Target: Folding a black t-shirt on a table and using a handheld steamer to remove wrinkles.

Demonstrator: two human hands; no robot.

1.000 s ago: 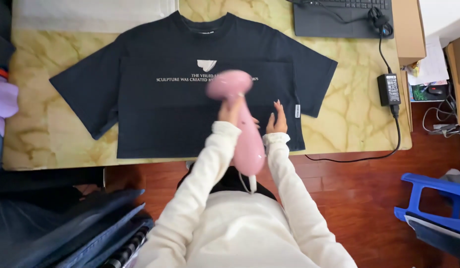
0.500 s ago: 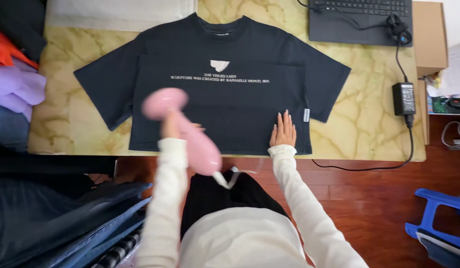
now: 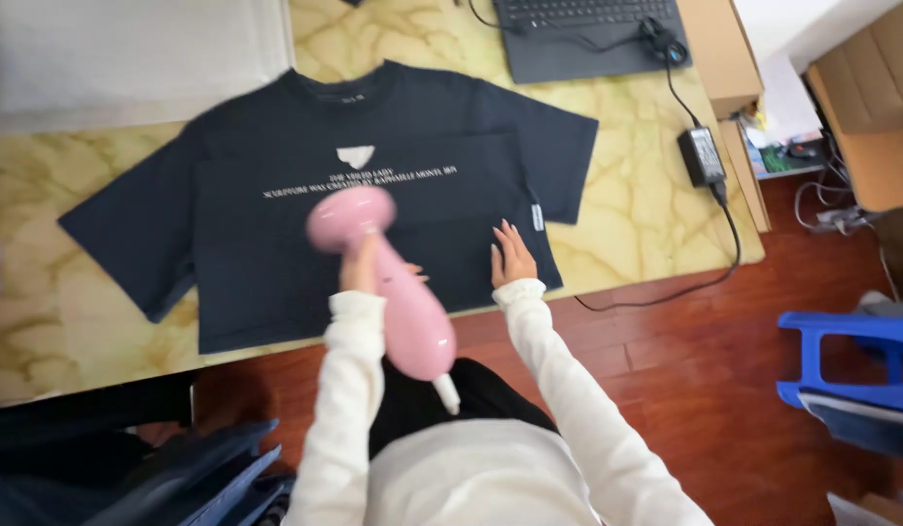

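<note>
- Left hand: clamped around the handle of a pink handheld steamer. The steamer's round head sits over the middle of the shirt, just below the pale print; its tapered rear end points back toward the person's body.
- Right hand: fingers extended and pressed flat on the lower right part of the shirt, near the hem. It grips nothing.
- The two hands are apart, the steamer between them.
- Dark T-shirt: spread flat, front up, on the bench, collar away from the person, both sleeves laid out to the sides. The hem lies near the bench's near edge.
- Bench surface: yellow marbled pattern.
- Power adapter: on the bench right of the shirt, its cable trailing over the near edge.
- Laptop: at the far edge, beyond the shirt's right sleeve.
- Blue plastic stool: on the wooden floor at right, well apart from the bench.
</note>
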